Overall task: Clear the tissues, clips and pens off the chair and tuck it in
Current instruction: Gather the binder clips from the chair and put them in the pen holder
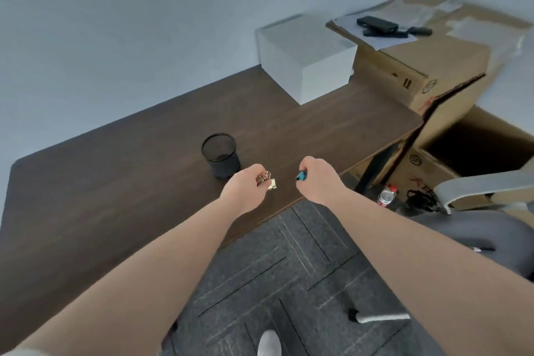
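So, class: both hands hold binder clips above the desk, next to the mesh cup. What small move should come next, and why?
Probably lower the left hand and release its gold clips onto the desk beside the mesh cup. The right hand is full too, with a blue clip, and a pen remains on the chair.

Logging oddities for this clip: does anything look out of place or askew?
Yes. A pen lies on the chair seat, not in the mesh cup. A bottle sits on the floor beside the desk.
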`<action>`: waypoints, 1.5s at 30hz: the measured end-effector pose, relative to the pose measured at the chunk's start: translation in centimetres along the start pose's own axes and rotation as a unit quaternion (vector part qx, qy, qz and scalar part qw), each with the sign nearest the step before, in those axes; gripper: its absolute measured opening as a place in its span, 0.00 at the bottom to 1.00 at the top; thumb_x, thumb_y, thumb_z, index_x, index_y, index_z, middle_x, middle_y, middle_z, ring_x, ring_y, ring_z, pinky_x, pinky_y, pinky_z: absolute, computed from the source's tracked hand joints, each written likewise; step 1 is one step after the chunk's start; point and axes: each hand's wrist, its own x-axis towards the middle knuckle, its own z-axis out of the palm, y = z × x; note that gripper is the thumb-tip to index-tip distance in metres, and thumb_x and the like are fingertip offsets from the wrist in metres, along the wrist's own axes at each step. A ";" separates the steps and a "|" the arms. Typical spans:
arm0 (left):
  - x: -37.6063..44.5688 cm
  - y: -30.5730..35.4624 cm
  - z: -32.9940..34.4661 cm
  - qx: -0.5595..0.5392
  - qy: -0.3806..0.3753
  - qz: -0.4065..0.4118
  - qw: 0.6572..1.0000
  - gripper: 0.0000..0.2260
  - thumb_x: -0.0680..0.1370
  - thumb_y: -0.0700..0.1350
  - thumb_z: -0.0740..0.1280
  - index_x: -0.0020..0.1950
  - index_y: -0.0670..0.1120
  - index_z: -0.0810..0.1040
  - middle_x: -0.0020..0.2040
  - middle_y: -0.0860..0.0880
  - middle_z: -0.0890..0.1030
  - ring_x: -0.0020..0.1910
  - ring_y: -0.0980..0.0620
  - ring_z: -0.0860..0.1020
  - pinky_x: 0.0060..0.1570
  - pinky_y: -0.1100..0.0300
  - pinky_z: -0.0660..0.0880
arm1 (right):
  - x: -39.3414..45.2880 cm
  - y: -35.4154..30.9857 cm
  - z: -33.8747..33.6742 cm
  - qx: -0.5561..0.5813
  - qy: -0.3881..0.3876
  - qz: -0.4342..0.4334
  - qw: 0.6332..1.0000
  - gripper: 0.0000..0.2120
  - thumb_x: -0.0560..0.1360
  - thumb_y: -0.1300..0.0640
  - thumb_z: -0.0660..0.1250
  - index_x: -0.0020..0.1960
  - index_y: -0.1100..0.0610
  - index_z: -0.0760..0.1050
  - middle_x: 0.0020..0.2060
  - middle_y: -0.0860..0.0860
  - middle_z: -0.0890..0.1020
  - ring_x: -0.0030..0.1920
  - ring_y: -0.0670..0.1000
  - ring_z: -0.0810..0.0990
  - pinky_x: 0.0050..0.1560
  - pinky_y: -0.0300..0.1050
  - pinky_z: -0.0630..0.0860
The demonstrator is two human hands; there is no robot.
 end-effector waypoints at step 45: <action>12.1 -10.4 -8.6 0.003 -0.002 -0.083 0.997 0.19 0.73 0.44 0.68 0.63 0.43 0.71 0.62 0.43 0.73 0.58 0.44 0.75 0.49 0.58 0.70 | 15.3 -16.6 7.0 -0.040 -0.087 -0.082 0.992 0.17 0.72 0.63 0.67 0.60 0.58 0.72 0.54 0.55 0.79 0.55 0.56 0.77 0.52 0.48 0.74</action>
